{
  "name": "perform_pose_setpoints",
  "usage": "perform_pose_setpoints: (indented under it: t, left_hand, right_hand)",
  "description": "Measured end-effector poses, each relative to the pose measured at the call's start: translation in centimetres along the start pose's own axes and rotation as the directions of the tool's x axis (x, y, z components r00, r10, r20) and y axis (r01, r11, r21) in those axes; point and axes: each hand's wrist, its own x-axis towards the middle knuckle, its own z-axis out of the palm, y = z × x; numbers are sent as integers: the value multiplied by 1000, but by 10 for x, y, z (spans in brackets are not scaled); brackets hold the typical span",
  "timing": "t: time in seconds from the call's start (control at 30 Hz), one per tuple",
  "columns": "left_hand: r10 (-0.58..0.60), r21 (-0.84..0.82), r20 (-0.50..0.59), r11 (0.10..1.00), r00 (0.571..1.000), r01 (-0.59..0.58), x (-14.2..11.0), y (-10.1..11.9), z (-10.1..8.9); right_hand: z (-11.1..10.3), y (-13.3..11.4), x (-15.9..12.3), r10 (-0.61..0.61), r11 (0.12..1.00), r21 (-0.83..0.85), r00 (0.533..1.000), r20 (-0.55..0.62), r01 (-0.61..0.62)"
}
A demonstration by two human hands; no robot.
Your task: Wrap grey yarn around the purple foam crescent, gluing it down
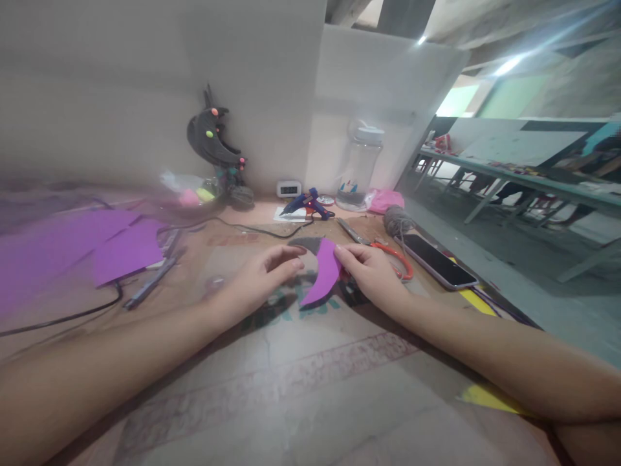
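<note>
My right hand (371,268) pinches the upper end of a curved purple strip (326,272), which looks like foam sheet or felt and tapers to a point at its lower left. My left hand (279,272) is just left of it, thumb and forefinger apart with a gap between them. A dark grey curved piece (310,244) shows behind the left fingertips and the purple strip; whether the fingers touch it I cannot tell. Scissors with orange handles (395,255) lie beyond my right hand.
A blue glue gun (310,204), small clock (289,189), clear jar (361,168) and grey yarn ball (398,221) stand at the back. A phone (436,261) lies right, purple sheets (129,249) left. A dark crescent ornament (208,139) is against the wall. A black cord (247,226) crosses the table.
</note>
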Motion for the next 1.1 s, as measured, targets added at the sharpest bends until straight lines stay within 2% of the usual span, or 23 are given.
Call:
perform_pose_setpoints:
  t: [0.1, 0.2, 0.33, 0.43, 0.5, 0.57, 0.63, 0.7, 0.77, 0.83, 0.93, 1.1]
  left_hand:
    - [52, 129, 16, 990, 999, -53, -3, -1, -1]
    - [40, 205, -18, 978, 999, -35, 0, -4, -3]
    - [-18, 190, -42, 981, 999, 26, 4, -6, -3]
    - [-12, 125, -72, 992, 997, 21, 3, -1, -2]
    - [-4, 144, -96, 989, 995, 18, 1, 4, -1]
    - [8, 162, -114, 987, 993, 11, -1, 7, -2]
    - [-5, 171, -97, 985, 995, 22, -2, 6, -3]
    - [-30, 186, -59, 982, 998, 41, -2, 5, -3]
    - [-50, 207, -29, 977, 998, 55, -1, 3, -4]
    - [-78, 209, -2, 975, 997, 76, -1, 2, -4]
    - [-115, 183, 33, 977, 993, 107, -3, 3, -4]
    - [-83, 162, 62, 984, 995, 72, -4, 4, -2]
  right_hand:
    - [2, -3, -1, -31, 999, -28, 991, 131, 35]
    - [3, -5, -4, -76, 995, -41, 978, 193, 86]
    - [4, -4, -5, -64, 998, 17, 975, 211, 62]
    - [6, -3, -6, -50, 999, 27, 961, 271, 44]
    - [5, -4, -7, -59, 998, -3, 945, 322, 64]
    - [1, -7, -4, -103, 986, -91, 937, 333, 141]
    - [-10, -7, 3, -192, 931, -246, 937, 293, 268]
    - [-23, -2, 16, -298, 814, -442, 924, 239, 377]
    - [-36, 9, 29, -360, 698, -590, 911, 201, 406]
    - [-45, 21, 41, -332, 648, -661, 921, 203, 379]
    - [-46, 35, 48, -230, 606, -712, 935, 270, 355]
    - [-38, 38, 45, -187, 559, -737, 924, 334, 380]
